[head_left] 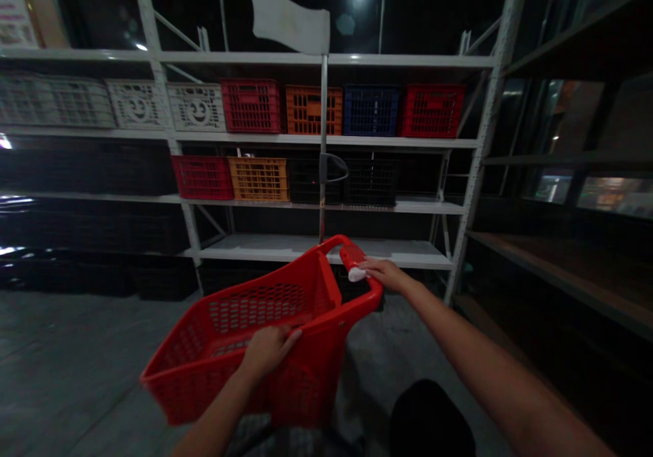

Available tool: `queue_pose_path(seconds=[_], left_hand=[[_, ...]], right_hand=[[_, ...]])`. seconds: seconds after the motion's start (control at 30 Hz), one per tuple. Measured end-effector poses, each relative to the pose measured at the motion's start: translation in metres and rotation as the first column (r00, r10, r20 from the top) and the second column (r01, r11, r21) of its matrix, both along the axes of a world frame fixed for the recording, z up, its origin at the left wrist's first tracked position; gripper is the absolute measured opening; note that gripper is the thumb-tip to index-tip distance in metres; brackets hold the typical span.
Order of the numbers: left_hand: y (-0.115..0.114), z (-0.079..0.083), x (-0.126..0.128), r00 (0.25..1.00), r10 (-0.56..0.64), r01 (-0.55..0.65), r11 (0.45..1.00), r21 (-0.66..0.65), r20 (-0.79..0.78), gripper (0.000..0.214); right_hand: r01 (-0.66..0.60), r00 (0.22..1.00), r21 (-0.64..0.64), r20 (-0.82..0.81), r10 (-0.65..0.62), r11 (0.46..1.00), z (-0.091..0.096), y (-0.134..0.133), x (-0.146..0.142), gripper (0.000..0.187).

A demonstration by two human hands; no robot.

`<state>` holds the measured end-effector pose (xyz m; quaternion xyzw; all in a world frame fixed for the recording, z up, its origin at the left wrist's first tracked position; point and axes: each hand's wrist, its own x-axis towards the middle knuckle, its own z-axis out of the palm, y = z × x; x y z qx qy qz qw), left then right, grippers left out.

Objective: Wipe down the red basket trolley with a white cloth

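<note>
A red plastic shopping cart (pixel 306 362) with perforated sides stands in front of me, its basket pointing to the left. My left hand (pixel 269 349) grips the near top rim of the basket, fingers curled over the edge. At the cart's handle (pixel 351 254), my right hand (pixel 383 273) presses a small white crumpled cloth (pixel 357 275) against the red bar. Part of the cloth is hidden under the fingers. A pole (pixel 323 117) rises behind the handle, with a white flag (pixel 290 22) on top and a grey loop partway up.
Metal shelving (pixel 316 141) stands behind the cart, holding colored plastic crates, among them a blue crate (pixel 371 110) and a yellow crate (pixel 259 179). Another shelf (pixel 561 273) runs along the right. Grey concrete floor (pixel 76 355) shows on the left. A dark rounded shape (pixel 431 419) is below my right arm.
</note>
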<state>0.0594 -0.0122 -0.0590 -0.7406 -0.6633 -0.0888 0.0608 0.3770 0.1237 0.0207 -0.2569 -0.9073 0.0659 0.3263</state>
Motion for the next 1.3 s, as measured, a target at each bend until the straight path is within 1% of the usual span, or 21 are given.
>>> queue_pose_path(seconds=[0.07,0.17,0.3,0.37,0.4,0.47,0.5,0.53,0.57,0.6,0.67,0.7,0.77,0.8,0.87,0.97,1.07,1.13,1.2,1.23,1.3], left_hand=[[0.0,-0.002,-0.01,1.0,-0.008,0.008,1.0,0.004,-0.005,0.061],[0.0,-0.005,-0.024,1.0,-0.024,0.024,1.0,0.004,0.007,0.058],[-0.002,-0.007,-0.042,0.994,-0.079,0.079,0.997,0.008,0.073,0.054],[-0.003,-0.008,-0.05,0.987,-0.11,0.11,0.994,0.005,0.116,0.052],[-0.004,-0.007,-0.055,0.981,-0.135,0.135,0.991,0.01,0.138,0.051],[-0.005,-0.006,-0.06,0.964,-0.195,0.187,0.98,0.064,0.181,0.046],[-0.007,-0.003,-0.059,0.953,-0.229,0.208,0.971,0.12,0.2,0.043],[-0.01,0.0,-0.056,0.941,-0.262,0.223,0.956,0.191,0.213,0.041],[-0.013,0.005,-0.048,0.932,-0.287,0.225,0.937,0.267,0.223,0.041],[-0.018,0.011,-0.036,0.926,-0.302,0.215,0.917,0.337,0.229,0.042],[-0.029,0.026,-0.001,0.919,-0.319,0.196,0.878,0.436,0.231,0.041],[-0.036,0.034,0.02,0.92,-0.318,0.186,0.87,0.457,0.23,0.04],[-0.047,0.048,0.062,0.923,-0.306,0.182,0.882,0.435,0.233,0.04],[-0.052,0.053,0.079,0.93,-0.28,0.175,0.907,0.383,0.237,0.04],[-0.058,0.06,0.102,0.954,-0.21,0.142,0.945,0.294,0.214,0.046],[-0.061,0.059,0.11,0.972,-0.16,0.113,0.962,0.25,0.175,0.052],[-0.06,0.056,0.105,0.978,-0.136,0.091,0.962,0.256,0.161,0.053],[-0.058,0.055,0.103,0.98,-0.122,0.078,0.963,0.259,0.158,0.053],[-0.056,0.055,0.103,0.982,-0.103,0.059,0.964,0.261,0.16,0.053],[-0.055,0.056,0.103,0.982,-0.093,0.048,0.964,0.26,0.163,0.053],[-0.054,0.056,0.102,0.981,-0.075,0.028,0.966,0.257,0.176,0.053]], right_hand=[[0.005,1.0,0.042,-0.004,-0.005,0.999,0.001,-0.007,-0.002,0.03],[-0.038,0.999,0.039,-0.018,0.038,0.999,-0.004,-0.041,-0.008,0.03],[-0.096,0.983,-0.096,-0.164,0.079,0.991,-0.013,-0.098,-0.009,0.029],[-0.073,0.95,-0.191,-0.313,0.01,0.979,-0.012,-0.11,-0.005,0.03],[-0.029,0.912,-0.223,-0.405,-0.065,0.974,-0.01,-0.109,-0.002,0.032],[0.126,0.776,-0.234,-0.582,-0.243,0.964,-0.005,-0.099,0.0,0.037],[0.206,0.71,-0.215,-0.638,-0.297,0.955,-0.004,-0.091,-0.001,0.04],[0.259,0.689,-0.186,-0.652,-0.316,0.948,-0.004,-0.084,-0.005,0.042],[0.274,0.722,-0.149,-0.621,-0.305,0.95,-0.006,-0.079,-0.01,0.043],[0.255,0.793,-0.109,-0.546,-0.272,0.961,-0.009,-0.076,-0.016,0.043],[0.167,0.925,-0.063,-0.336,-0.179,0.984,-0.018,-0.08,-0.028,0.042],[0.129,0.96,-0.054,-0.245,-0.138,0.99,-0.023,-0.086,-0.032,0.042],[0.064,0.99,-0.012,-0.127,-0.064,0.998,-0.029,-0.1,-0.035,0.041],[0.029,0.996,0.013,-0.08,-0.028,0.999,-0.03,-0.106,-0.033,0.041],[-0.017,1.0,0.046,0.004,0.017,0.999,-0.025,-0.11,-0.026,0.042],[0.018,0.995,0.029,0.097,-0.021,0.999,-0.008,-0.09,-0.02,0.044],[0.075,0.986,-0.04,0.149,-0.068,0.996,0.009,-0.052,-0.025,0.044],[0.168,0.981,-0.116,0.115,-0.155,0.979,0.015,-0.028,-0.034,0.037],[0.278,0.961,-0.179,0.044,-0.274,0.944,0.016,-0.013,-0.043,0.03],[0.314,0.948,-0.193,0.013,-0.317,0.93,0.015,-0.01,-0.047,0.03],[0.328,0.941,-0.193,-0.023,-0.339,0.925,0.012,-0.015,-0.052,0.034]])
